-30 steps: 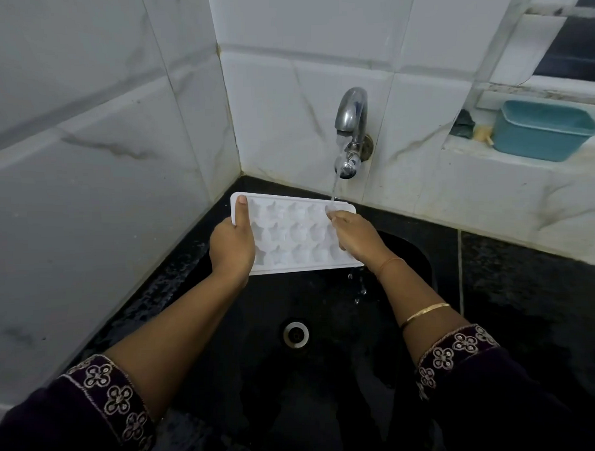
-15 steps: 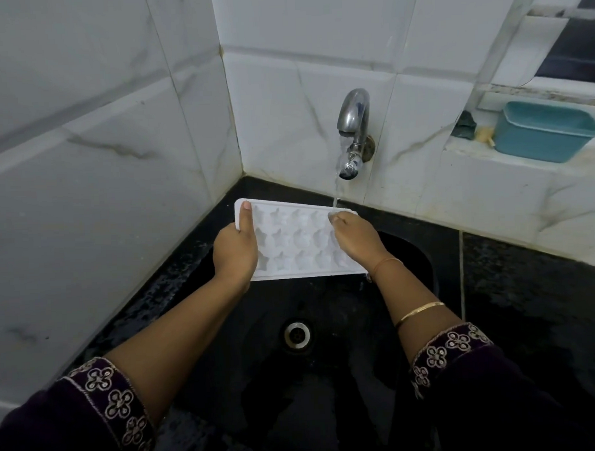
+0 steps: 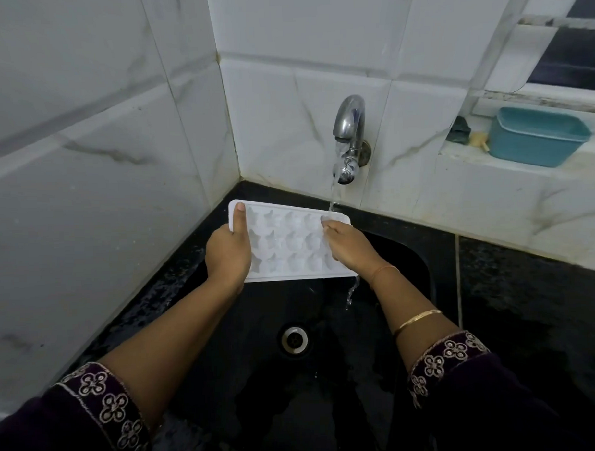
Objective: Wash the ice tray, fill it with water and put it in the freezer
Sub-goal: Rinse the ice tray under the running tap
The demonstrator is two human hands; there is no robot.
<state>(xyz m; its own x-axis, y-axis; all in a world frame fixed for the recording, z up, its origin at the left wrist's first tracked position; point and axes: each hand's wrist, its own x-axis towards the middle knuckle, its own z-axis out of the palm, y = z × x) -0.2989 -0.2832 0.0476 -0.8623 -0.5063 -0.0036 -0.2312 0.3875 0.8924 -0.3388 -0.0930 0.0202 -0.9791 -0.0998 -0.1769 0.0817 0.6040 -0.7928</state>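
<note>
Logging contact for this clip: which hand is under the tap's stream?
The right hand, holding the ice tray below the tap; the left hand grips the other end.

Ice tray (image 3: 290, 245) is boxed in mid-frame: tiled wall (image 3: 85, 165) close on its left, tap (image 3: 348, 135) overhanging its upper-right end. You've got open room lower centre, in the sink (image 3: 415, 271) above the drain (image 3: 294, 338), and over the black counter (image 3: 528, 301) at right.
</note>
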